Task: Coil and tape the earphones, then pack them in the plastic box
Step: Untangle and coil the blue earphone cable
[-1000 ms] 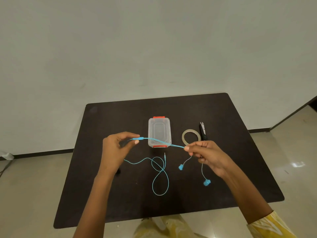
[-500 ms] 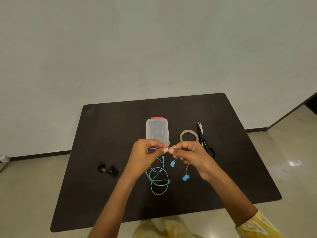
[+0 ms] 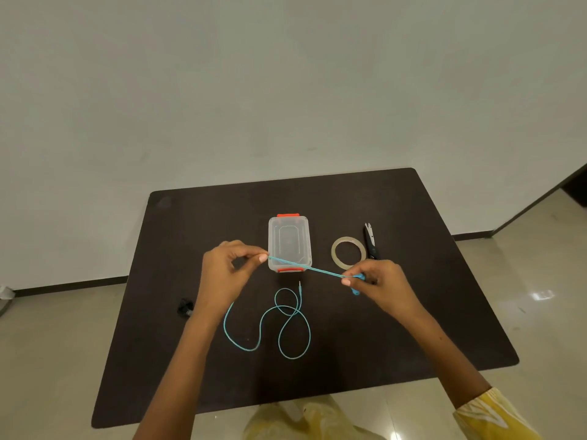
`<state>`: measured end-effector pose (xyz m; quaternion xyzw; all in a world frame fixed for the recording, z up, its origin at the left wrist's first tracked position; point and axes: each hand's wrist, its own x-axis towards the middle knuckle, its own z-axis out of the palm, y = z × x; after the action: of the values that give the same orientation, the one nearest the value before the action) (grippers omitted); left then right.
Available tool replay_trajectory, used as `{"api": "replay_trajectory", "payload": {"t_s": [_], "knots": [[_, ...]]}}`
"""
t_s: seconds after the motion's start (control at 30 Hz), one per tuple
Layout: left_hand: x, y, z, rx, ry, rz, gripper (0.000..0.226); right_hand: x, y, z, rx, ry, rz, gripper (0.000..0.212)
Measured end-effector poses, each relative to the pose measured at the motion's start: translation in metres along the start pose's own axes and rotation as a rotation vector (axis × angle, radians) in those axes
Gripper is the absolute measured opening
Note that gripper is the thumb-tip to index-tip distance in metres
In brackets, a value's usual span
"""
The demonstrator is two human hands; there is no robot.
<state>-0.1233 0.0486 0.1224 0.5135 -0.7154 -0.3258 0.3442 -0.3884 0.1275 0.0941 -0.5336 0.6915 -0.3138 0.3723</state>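
Both hands pinch the thin turquoise earphone cable (image 3: 305, 268) taut, left hand (image 3: 227, 276) and right hand (image 3: 379, 285) apart, above the clear plastic box (image 3: 289, 242) on the dark bench (image 3: 397, 328).

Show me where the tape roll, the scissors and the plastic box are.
tape roll (image 3: 337, 261): head view, on the near-left part of its ring.
scissors (image 3: 371, 245): head view, on the dark handle below the blades.
plastic box (image 3: 289, 241): head view, on the middle of its clear lid.

Dark table (image 3: 413, 312) on glossy tiled floor (image 3: 540, 281), pale wall (image 3: 286, 90).
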Motion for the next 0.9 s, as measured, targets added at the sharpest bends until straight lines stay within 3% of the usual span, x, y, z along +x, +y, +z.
{"api": "replay_trajectory", "payload": {"t_s": [0.1, 0.23, 0.33, 0.47, 0.53, 0.77, 0.9], "knots": [[0.003, -0.008, 0.004, -0.016, 0.025, -0.013, 0.010, 0.005, 0.002, 0.007, 0.011, -0.025, -0.017, 0.010], [-0.002, -0.022, 0.013, -0.045, 0.006, -0.032, 0.011, 0.013, 0.016, 0.021, 0.073, 0.072, 0.060, 0.015], [-0.015, -0.037, 0.025, -0.030, -0.117, -0.085, 0.012, 0.018, 0.034, 0.035, 0.016, 0.071, 0.143, 0.015], [-0.035, -0.061, 0.043, 0.305, -0.374, -0.162, 0.029, 0.025, 0.062, 0.053, -0.161, -0.036, 0.197, 0.020], [-0.044, -0.065, 0.049, 0.380, -0.423, -0.181, 0.038, 0.029, 0.072, 0.063, -0.253, -0.088, 0.220, 0.028], [-0.053, -0.064, 0.049, 0.127, -0.323, -0.223, 0.026, 0.057, 0.067, 0.115, -0.353, 0.039, 0.194, 0.019], [-0.056, -0.062, 0.046, 0.058, -0.311, -0.239, 0.023, 0.077, 0.056, 0.145, -0.570, 0.075, 0.229, 0.033]]}}
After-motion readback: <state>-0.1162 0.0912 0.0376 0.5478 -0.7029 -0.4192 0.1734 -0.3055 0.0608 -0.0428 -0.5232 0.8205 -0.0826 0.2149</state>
